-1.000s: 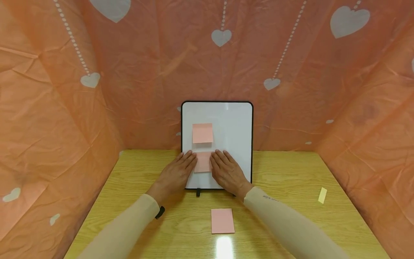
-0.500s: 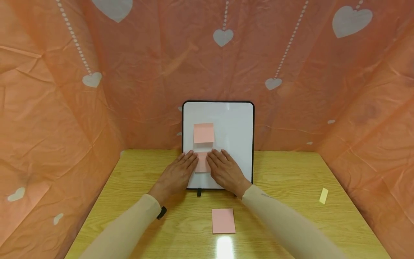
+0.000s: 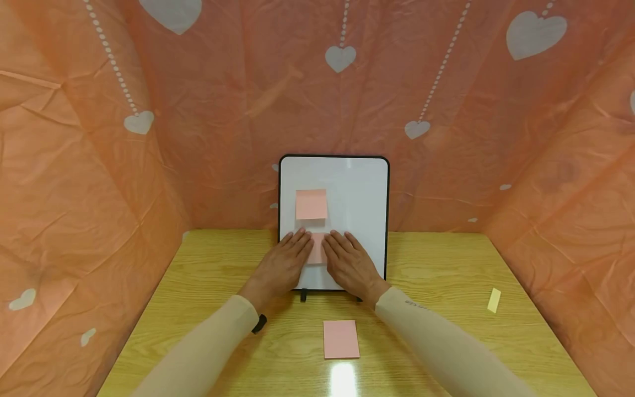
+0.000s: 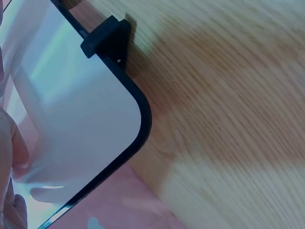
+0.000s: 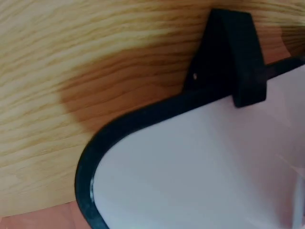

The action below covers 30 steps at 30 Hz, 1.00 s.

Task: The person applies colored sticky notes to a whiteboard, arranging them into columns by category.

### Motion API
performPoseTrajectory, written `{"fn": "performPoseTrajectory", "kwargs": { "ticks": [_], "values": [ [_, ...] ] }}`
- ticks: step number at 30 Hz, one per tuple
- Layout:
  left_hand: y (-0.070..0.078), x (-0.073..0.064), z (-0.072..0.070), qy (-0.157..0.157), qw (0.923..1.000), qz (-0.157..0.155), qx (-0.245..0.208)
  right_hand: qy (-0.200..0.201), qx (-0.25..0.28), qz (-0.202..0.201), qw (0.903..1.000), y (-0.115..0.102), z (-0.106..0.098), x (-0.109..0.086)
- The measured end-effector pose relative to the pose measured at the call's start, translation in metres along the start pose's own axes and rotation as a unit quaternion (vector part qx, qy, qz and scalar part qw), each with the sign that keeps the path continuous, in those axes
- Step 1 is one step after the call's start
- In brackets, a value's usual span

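Note:
A whiteboard [image 3: 359, 198] with a black frame stands upright on the table. One pink sticky note [image 3: 311, 204] is on its left half, and a second pink sticky note [image 3: 316, 251] sits just below. My left hand [image 3: 283, 262] lies with straight fingers over the lower note's left side, hiding part of it. The right hand [image 3: 351, 264] presses its straight fingertips at that note's right edge. In the left wrist view, part of the left hand [image 4: 8, 152] shows at the edge of the whiteboard [image 4: 90, 114].
A pink sticky note pad [image 3: 341, 339] lies on the wooden table [image 3: 436, 331] in front of the board. A yellow strip [image 3: 493, 300] lies at the right. Black stand feet [image 3: 303, 295] hold the board. An orange cloth with hearts [image 3: 238, 110] surrounds the table.
My left hand has slid to the right across the lower sticky note, covering more of its left side. The right hand moved slightly inward, then back out to the note's right edge.

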<state>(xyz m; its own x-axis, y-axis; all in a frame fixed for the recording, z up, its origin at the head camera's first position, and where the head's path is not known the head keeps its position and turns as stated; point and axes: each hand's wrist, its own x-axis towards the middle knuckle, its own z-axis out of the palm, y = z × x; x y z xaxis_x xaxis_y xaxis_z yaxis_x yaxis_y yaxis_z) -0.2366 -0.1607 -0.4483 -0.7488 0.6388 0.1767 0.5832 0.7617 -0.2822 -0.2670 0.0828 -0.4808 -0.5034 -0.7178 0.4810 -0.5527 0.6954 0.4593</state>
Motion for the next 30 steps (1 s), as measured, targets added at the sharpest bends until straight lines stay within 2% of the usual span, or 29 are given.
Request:
{"fn": "performPoseTrajectory", "kwargs": {
  "ticks": [5,13,18,22,26,30],
  "values": [
    [-0.001,-0.002,0.000,-0.005,0.9997,-0.001,0.023,0.007,0.000,0.003,1.0000,-0.002,-0.001,0.005],
    [-0.006,-0.008,0.003,0.005,1.0000,0.005,0.006,-0.032,0.026,-0.025,0.9988,-0.009,-0.006,0.023],
    [-0.010,-0.013,0.003,0.000,0.9998,0.005,0.017,-0.040,-0.001,-0.005,0.9992,-0.002,-0.007,0.010],
    [-0.014,-0.019,0.004,-0.006,0.9995,-0.001,0.031,-0.042,-0.002,0.001,0.9991,0.003,-0.006,0.001],
    [-0.013,-0.017,0.005,0.021,0.9997,0.001,0.015,-0.023,0.012,-0.001,0.9997,0.001,-0.004,0.001],
    [-0.009,-0.008,0.007,0.042,0.9991,0.005,-0.009,-0.010,0.008,0.005,0.9999,-0.002,-0.003,0.003]
  ]
}}
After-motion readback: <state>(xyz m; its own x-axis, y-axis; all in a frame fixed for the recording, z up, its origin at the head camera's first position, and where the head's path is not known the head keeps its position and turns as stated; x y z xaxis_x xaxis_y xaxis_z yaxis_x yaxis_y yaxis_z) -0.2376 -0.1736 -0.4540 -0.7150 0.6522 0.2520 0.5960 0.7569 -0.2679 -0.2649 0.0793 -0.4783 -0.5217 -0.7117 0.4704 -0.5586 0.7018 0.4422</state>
